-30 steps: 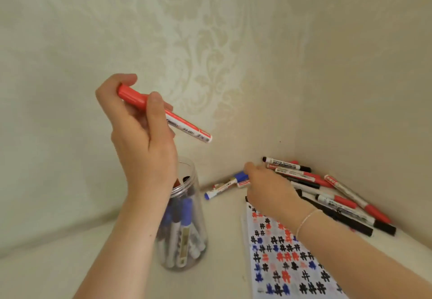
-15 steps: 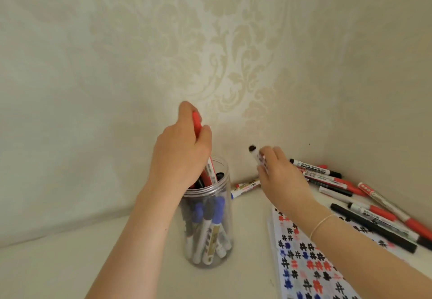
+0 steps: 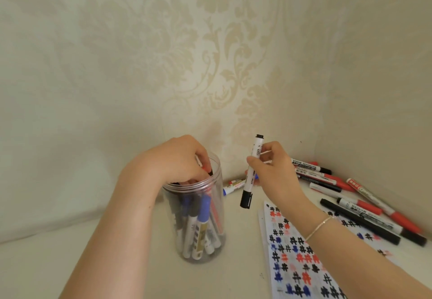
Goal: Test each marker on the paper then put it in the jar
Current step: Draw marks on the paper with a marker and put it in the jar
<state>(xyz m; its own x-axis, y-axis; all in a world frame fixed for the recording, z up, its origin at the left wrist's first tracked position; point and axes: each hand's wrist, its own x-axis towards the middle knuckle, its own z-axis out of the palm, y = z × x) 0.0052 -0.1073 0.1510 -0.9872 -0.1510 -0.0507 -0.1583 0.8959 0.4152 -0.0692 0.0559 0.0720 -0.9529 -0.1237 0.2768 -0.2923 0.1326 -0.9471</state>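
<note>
Jar (image 3: 198, 224): clear plastic, upright, open-topped, lower centre of the frame; packed with standing markers, blue and black caps showing through the wall.
Red marker (image 3: 205, 170): only a sliver visible at the jar's mouth, under curled fingers.
Black marker (image 3: 250, 174): white barrel, black cap pointing down, near vertical, held in the air right of the jar.
Paper (image 3: 294, 252): flat at lower right, covered in black, red and blue hash marks.
Loose markers (image 3: 350, 195): red and black, scattered flat at right, beyond the paper.
</note>
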